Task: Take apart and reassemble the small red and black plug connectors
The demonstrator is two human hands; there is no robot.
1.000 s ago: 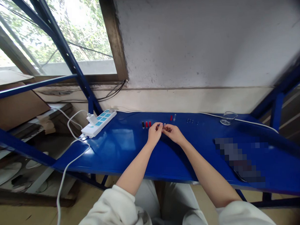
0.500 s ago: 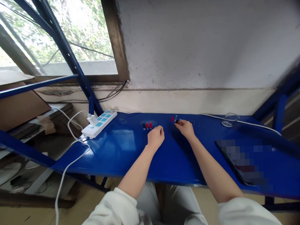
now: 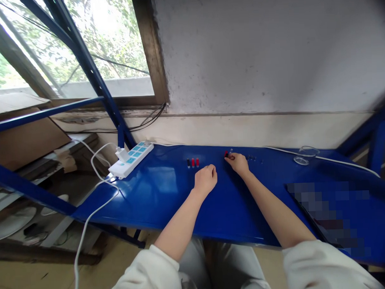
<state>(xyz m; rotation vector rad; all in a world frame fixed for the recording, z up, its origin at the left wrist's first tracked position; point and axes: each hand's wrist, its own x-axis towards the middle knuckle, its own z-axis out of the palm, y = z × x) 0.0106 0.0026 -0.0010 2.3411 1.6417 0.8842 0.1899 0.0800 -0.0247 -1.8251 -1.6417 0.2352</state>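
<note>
On the blue table (image 3: 169,204), my left hand (image 3: 205,178) is curled, its fingertips turned away from view; what it holds, if anything, is hidden. Just beyond it stand a small black-topped piece (image 3: 188,162) and two red-topped pieces (image 3: 193,162) in a short row. My right hand (image 3: 238,163) pinches a small dark piece at its fingertips, close to a red piece (image 3: 226,153) and a clear one (image 3: 231,151). Several tiny clear pieces (image 3: 251,158) lie to the right of that hand.
A white power strip (image 3: 131,160) with a plug and cable lies at the table's left end. Clear round items (image 3: 301,160) sit at the back right beside a white cable. A dark flat object (image 3: 315,216), partly blurred, lies at the right. Blue frame posts flank the table.
The view has shifted slightly, moving the table's contents rightward. My right hand's fingertips are now nearer the red piece. My left hand stays curled near the row.
</note>
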